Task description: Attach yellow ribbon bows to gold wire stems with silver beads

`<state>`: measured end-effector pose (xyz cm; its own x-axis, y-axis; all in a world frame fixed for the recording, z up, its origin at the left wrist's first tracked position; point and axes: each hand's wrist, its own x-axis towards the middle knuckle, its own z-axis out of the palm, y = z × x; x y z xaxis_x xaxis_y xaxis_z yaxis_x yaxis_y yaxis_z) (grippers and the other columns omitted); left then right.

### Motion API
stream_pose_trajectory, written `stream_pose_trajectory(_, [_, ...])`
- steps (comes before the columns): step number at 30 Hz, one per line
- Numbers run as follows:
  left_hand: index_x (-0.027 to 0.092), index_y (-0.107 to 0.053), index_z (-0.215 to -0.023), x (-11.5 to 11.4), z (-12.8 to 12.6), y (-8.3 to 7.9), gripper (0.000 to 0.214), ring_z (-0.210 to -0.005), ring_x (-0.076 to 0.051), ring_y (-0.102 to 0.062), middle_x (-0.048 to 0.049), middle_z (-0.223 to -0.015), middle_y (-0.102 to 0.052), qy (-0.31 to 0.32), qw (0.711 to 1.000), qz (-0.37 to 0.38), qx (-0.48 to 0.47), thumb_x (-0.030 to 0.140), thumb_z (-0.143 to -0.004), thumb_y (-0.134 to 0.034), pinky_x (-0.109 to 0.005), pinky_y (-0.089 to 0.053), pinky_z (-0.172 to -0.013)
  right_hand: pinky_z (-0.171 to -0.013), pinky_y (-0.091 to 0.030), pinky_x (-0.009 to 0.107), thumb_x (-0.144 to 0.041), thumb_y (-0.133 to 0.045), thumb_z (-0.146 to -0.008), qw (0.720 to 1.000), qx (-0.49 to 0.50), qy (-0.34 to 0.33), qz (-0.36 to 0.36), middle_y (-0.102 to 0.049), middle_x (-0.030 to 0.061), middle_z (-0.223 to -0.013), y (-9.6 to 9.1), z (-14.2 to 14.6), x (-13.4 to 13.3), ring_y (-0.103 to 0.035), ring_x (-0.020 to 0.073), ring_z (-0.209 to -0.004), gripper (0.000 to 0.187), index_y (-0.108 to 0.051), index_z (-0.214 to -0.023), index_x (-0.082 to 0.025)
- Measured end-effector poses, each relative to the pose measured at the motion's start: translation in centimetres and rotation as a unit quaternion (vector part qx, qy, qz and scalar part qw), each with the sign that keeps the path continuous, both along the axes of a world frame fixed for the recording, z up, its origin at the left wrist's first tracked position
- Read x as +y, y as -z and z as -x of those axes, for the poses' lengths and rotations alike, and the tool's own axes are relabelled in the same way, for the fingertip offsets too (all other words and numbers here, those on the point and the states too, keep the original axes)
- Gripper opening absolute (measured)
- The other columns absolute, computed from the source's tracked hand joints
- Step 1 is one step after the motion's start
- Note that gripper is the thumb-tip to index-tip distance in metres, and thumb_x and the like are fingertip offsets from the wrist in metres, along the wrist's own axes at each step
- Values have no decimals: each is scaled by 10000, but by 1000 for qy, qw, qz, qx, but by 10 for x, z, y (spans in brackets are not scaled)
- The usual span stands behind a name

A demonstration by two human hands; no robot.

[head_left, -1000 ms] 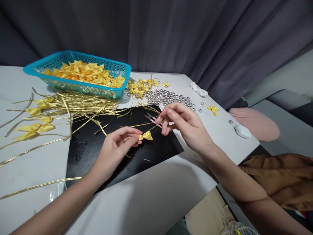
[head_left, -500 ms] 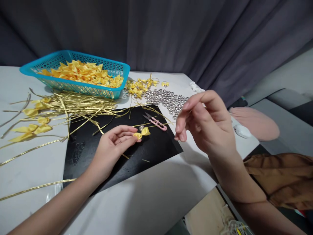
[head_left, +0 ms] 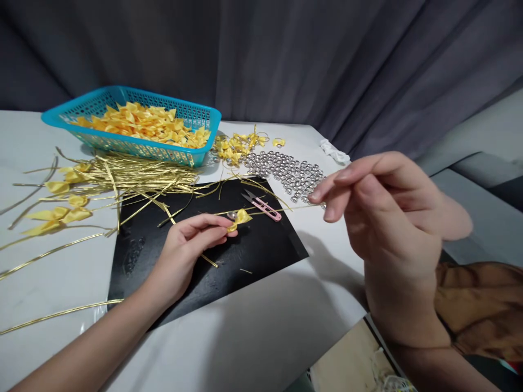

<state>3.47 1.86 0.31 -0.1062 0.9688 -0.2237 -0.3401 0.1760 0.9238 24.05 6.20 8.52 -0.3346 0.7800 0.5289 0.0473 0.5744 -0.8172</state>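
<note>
My left hand (head_left: pixel 191 245) rests on a black mat (head_left: pixel 245 256) and pinches a small yellow ribbon bow (head_left: pixel 242 218) with a silver bead at its middle. A thin gold wire (head_left: pixel 281 209) runs from the bow to my right hand (head_left: pixel 379 207), which is raised above the table's right side with thumb and fingertips pinched on the wire's end. Pink thread snips (head_left: pixel 263 206) lie on the mat just beyond the bow.
A blue basket (head_left: pixel 134 142) of yellow bows stands at the back left. Gold wires (head_left: pixel 122 179) lie spread before it, some with bows attached. Silver beads (head_left: pixel 286 169) and finished bows (head_left: pixel 237 146) lie behind the mat. A white cloth (head_left: pixel 334 149) sits far right.
My right hand has lifted away from the bow toward the right and nearer the camera, drawing the gold wire out. My left hand has stayed on the mat holding the bow.
</note>
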Motion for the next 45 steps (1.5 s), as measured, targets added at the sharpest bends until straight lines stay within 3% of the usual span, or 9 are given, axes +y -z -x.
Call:
stream_pose_trajectory(6, [205, -724, -787, 1, -1, 0, 136, -698, -121, -673, 5, -709, -727, 5, 1000, -3, 18, 234, -659, -759, -178, -492, -664, -503, -536, 264, -253, -479, -932, 995, 38, -81, 37, -624, -23, -644, 2, 0, 0, -606, 111, -508, 136, -614, -929, -237])
stream_pose_trajectory(13, [206, -742, -740, 1, 1, 1, 79, -696, -91, -650, 12, -747, -725, 0, 1000, -2, -1, 237, -667, -743, -139, -487, -662, -538, -565, 259, -326, -500, -918, 997, 20, -60, 54, -559, -46, -594, 3, -1, 1, -545, 86, -454, 109, -591, -934, -269])
stream_pose_trajectory(21, [188, -701, -749, 1, -2, -1, 150, -643, -66, -623, 30, -709, -706, 6, 1000, 1, 18, 222, -629, -785, -122, -463, -627, -551, -572, 236, -238, -450, -938, 977, 32, -156, 140, -470, -36, -631, 16, 14, -14, -470, 74, -509, 161, -603, -972, -278])
stream_pose_trajectory(24, [180, -698, -772, 2, -2, -2, 187, -686, -95, -648, 9, -719, -723, 0, 1000, 9, 14, 238, -621, -790, -149, -477, -659, -589, -573, 220, -214, -438, -944, 972, 1, -154, 180, -506, -23, -652, 18, 18, -21, -511, 75, -570, 195, -611, -1027, -245])
stream_pose_trajectory(28, [178, -717, -774, 3, -2, -1, 199, -706, -109, -653, -1, -733, -735, 1, 999, 13, 34, 248, -605, -794, -163, -485, -668, -661, -563, 204, -198, -453, -944, 973, 26, -146, 175, -680, -2, -828, 13, 13, -27, -621, 73, -664, 176, -584, -1055, -238])
stream_pose_trajectory(32, [183, -733, -766, 3, -3, 0, 158, -705, -107, -640, -1, -762, -738, 21, 997, 6, 69, 238, -623, -772, -163, -486, -659, -544, -539, 160, -154, -410, -957, 970, 86, -166, 154, -709, -8, -875, 7, 6, -31, -664, 72, -685, 187, -567, -1016, -237])
stream_pose_trajectory(39, [220, -691, -878, 2, -4, 0, 130, -761, -112, -622, 5, -892, -672, 73, 989, -64, 111, 232, -768, -623, -191, -496, -683, -547, -550, 211, -161, -428, -948, 972, 73, -159, 157, -692, -14, -840, 14, 13, -28, -669, 90, -627, 165, -552, -988, -261])
stream_pose_trajectory(43, [201, -710, -689, 1, -4, 3, 230, -742, -112, -573, -10, -828, -542, 114, 966, -133, 192, 211, -812, -516, -215, -483, -702, -525, -536, 217, -186, -436, -949, 969, 63, -165, 174, -688, -21, -831, 16, 16, -24, -660, 89, -581, 136, -537, -972, -275])
stream_pose_trajectory(45, [197, -735, -695, 1, -4, 5, 267, -738, -115, -556, -19, -825, -513, 115, 960, -140, 215, 204, -808, -494, -224, -476, -699, -504, -520, 214, -201, -446, -947, 974, 69, -144, 160, -683, -27, -808, 15, 15, -24, -648, 85, -551, 111, -527, -957, -277])
